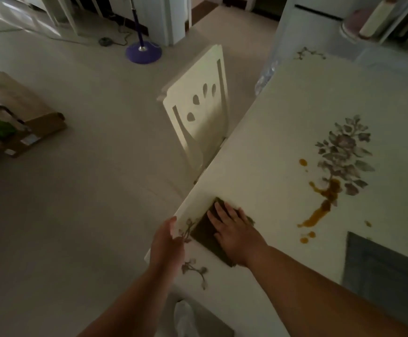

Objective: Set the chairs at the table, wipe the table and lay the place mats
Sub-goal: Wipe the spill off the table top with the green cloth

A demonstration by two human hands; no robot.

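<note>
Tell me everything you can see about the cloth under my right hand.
The dark olive-green cloth looks like a folded rectangular pad of soft fabric. It lies flat on the white flower-printed table, close to its left edge. The right hand presses on it with straight, spread fingers, covering its right part. It lies apart from the orange-brown spill.

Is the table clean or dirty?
Dirty: an orange-brown spill streaks the table by the flower print, apart from the cloth under the right hand.

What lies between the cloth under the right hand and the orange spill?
Between cloth and spill, only bare tabletop, seen in the head view.
</note>
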